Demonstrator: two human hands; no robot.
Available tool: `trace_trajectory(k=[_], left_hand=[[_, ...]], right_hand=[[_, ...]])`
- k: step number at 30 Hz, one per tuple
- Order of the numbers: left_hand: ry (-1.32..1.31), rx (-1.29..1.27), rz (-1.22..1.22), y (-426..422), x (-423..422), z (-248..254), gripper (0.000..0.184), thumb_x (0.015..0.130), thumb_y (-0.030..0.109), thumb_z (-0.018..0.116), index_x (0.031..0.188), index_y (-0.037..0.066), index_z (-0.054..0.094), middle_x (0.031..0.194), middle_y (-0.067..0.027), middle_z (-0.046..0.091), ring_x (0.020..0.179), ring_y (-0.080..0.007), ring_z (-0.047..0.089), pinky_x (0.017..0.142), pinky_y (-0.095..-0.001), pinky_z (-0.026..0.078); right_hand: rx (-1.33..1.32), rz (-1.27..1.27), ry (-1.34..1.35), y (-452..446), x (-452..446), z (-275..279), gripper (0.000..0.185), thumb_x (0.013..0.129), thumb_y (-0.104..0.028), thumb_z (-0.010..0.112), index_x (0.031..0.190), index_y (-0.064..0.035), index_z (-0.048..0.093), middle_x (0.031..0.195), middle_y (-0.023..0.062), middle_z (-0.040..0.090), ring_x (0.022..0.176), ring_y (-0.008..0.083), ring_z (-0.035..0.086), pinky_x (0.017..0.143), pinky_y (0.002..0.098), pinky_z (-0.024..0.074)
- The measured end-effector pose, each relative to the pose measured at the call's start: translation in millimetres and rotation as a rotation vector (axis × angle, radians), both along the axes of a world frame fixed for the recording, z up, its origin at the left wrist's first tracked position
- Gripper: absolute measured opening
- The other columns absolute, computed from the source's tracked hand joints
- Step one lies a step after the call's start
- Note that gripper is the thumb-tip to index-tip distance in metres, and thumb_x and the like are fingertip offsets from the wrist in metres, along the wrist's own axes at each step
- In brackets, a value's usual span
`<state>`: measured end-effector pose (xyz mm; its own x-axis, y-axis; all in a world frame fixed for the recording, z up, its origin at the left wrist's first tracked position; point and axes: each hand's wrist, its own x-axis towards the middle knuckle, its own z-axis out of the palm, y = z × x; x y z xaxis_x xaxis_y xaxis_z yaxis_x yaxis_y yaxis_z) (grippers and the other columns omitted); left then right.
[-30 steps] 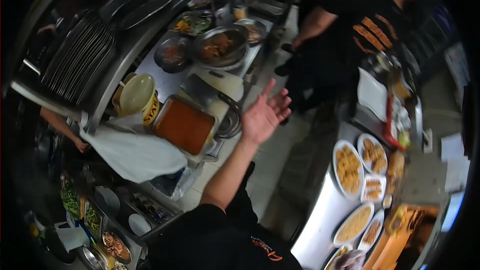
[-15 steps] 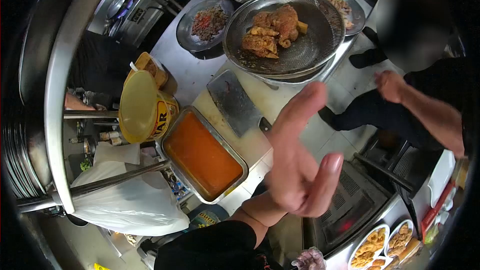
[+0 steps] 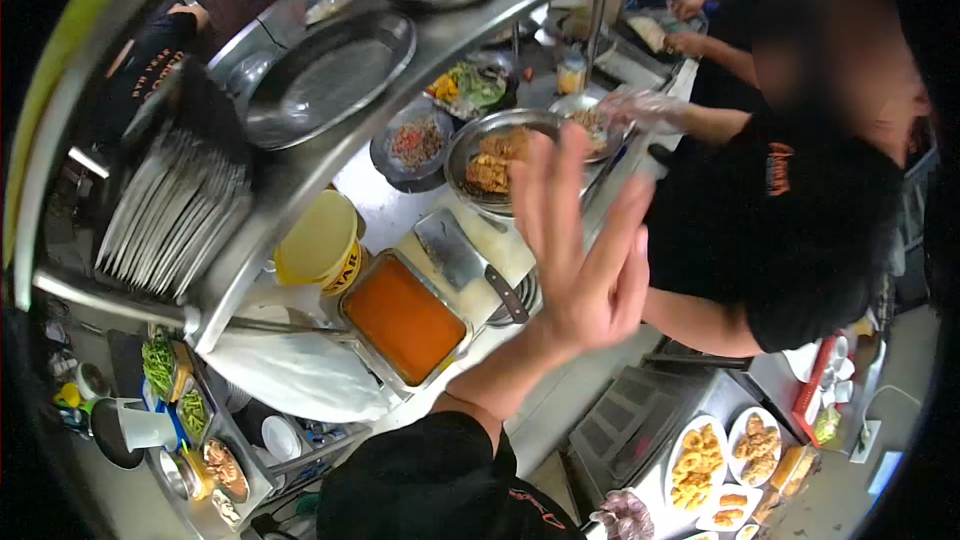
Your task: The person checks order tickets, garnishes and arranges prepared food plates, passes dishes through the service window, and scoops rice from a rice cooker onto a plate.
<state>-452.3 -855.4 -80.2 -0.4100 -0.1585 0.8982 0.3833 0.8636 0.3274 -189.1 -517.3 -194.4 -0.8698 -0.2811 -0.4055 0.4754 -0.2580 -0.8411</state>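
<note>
My left hand (image 3: 580,275) is raised in the middle of the view with its fingers stretched out and apart, holding nothing. Beyond its fingertips, fried meat pieces (image 3: 490,170) lie in a wide mesh strainer (image 3: 462,190). Left of the wrist, a cleaver (image 3: 455,250) with a dark handle rests on a light cutting board (image 3: 498,245). Nearer to me, a rectangular metal tray (image 3: 432,372) contains orange sauce (image 3: 405,315). At the bottom edge, crinkled clear plastic (image 3: 625,517) looks like a glove on my right hand; its fingers cannot be made out.
A co-worker (image 3: 770,260) in black stands at the right, one hand gloved in plastic (image 3: 645,108). The metal shelf (image 3: 300,205) crosses the upper left, carrying stacked plates (image 3: 175,215). A yellow bucket (image 3: 320,240) stands beside the sauce. Plates of fried food (image 3: 697,465) sit lower right.
My view has tilted up and widened, bringing in the shelf and more people. My left hand has gone from a pointing finger to spread fingers. The co-worker's gloved hand now shows near the back bowls.
</note>
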Motion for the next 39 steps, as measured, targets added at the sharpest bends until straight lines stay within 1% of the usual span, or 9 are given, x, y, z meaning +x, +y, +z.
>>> trace_trajectory(k=[3, 11, 14, 18, 21, 24, 27, 32, 39], left_hand=[[0.068, -0.22, 0.361, -19, -9, 34, 0.073, 0.092, 0.019, 0.057, 0.155, 0.003, 0.025, 0.16, -0.0307, 0.015, 0.148, -0.0531, 0.004, 0.114, -0.0667, 0.003], [0.312, -0.071, 0.146, 29, 32, 133, 0.059, 0.096, 0.021, 0.053, 0.146, -0.002, 0.03, 0.152, -0.0288, 0.023, 0.14, -0.0494, 0.013, 0.112, -0.0633, 0.012], [0.566, -0.316, -0.371, 122, 63, 143, 0.037, 0.099, 0.016, 0.049, 0.131, -0.004, 0.046, 0.139, -0.0284, 0.04, 0.128, -0.0467, 0.034, 0.108, -0.0596, 0.026], [0.97, -0.308, -0.925, 270, 151, 143, 0.029, 0.102, 0.008, 0.043, 0.111, -0.006, 0.067, 0.121, -0.0278, 0.063, 0.112, -0.0431, 0.061, 0.102, -0.0547, 0.046], [0.655, -0.409, -1.448, 359, 227, 148, 0.032, 0.09, -0.002, 0.047, 0.116, -0.002, 0.066, 0.121, -0.0212, 0.062, 0.111, -0.0374, 0.061, 0.097, -0.0479, 0.048], [0.255, -0.409, -1.786, 466, 280, 147, 0.03, 0.089, -0.003, 0.059, 0.117, 0.002, 0.066, 0.115, -0.0138, 0.066, 0.108, -0.0283, 0.064, 0.093, -0.0369, 0.05], [-0.494, -0.425, -2.175, 600, 294, 126, 0.029, 0.095, 0.008, 0.06, 0.123, -0.001, 0.063, 0.118, -0.0093, 0.066, 0.109, -0.0192, 0.063, 0.096, -0.0315, 0.049], [-0.466, -0.344, -2.185, 772, 393, 134, 0.048, 0.091, 0.028, 0.069, 0.129, -0.001, 0.06, 0.127, -0.0137, 0.065, 0.117, -0.0218, 0.062, 0.099, -0.0323, 0.048], [-0.865, 0.294, -2.212, 885, 501, 160, 0.043, 0.081, 0.025, 0.082, 0.111, -0.003, 0.067, 0.095, -0.0087, 0.07, 0.079, -0.0141, 0.063, 0.068, -0.0272, 0.05]], right_hand=[[-0.122, -0.164, -0.143, 33, 22, 10, 0.039, 0.098, -0.023, 0.061, 0.127, 0.0015, 0.054, 0.123, 0.0207, 0.057, 0.107, 0.0286, 0.06, 0.097, 0.0467, 0.05], [0.1, -0.209, 0.164, 56, 46, 44, 0.029, 0.096, -0.022, 0.062, 0.117, -0.0025, 0.061, 0.092, 0.0086, 0.061, 0.083, 0.0186, 0.059, 0.077, 0.0368, 0.0487], [0.969, -0.455, 1.201, 63, 101, 24, 0.025, 0.095, -0.022, 0.063, 0.113, -0.004, 0.063, 0.081, 0.0041, 0.062, 0.074, 0.0149, 0.059, 0.07, 0.033, 0.0483], [0.5, -0.712, 0.055, 121, 175, 126, 0.032, 0.097, -0.043, 0.062, 0.094, -0.012, 0.07, 0.07, -0.0032, 0.055, 0.062, 0.0052, 0.047, 0.055, 0.0239, 0.0397], [0.71, -0.95, 0.216, 170, 240, 122, 0.037, 0.1, -0.038, 0.059, 0.077, -0.0117, 0.069, 0.061, -0.0073, 0.052, 0.053, 0.002, 0.044, 0.048, 0.0202, 0.0346], [0.732, -1.159, 0.38, 246, 297, 142, 0.027, 0.102, -0.031, 0.055, 0.095, -0.0078, 0.067, 0.062, -0.0014, 0.059, 0.051, 0.0083, 0.054, 0.044, 0.0251, 0.0442], [0.728, -1.36, 0.78, 328, 347, 155, 0.039, 0.089, -0.016, 0.07, 0.123, 0.0005, 0.061, 0.105, 0.0068, 0.065, 0.096, 0.0154, 0.062, 0.081, 0.0321, 0.0547], [0.047, -2.108, 0.462, 426, 377, 217, 0.081, 0.085, -0.034, 0.079, 0.146, 0.0026, 0.039, 0.143, 0.0247, 0.046, 0.134, 0.0338, 0.043, 0.107, 0.047, 0.0409], [0.161, -2.348, 0.687, 471, 371, 224, 0.016, 0.095, -0.014, 0.065, 0.105, -0.0028, 0.059, 0.081, 0.0049, 0.058, 0.067, 0.0145, 0.057, 0.056, 0.0323, 0.0504]])
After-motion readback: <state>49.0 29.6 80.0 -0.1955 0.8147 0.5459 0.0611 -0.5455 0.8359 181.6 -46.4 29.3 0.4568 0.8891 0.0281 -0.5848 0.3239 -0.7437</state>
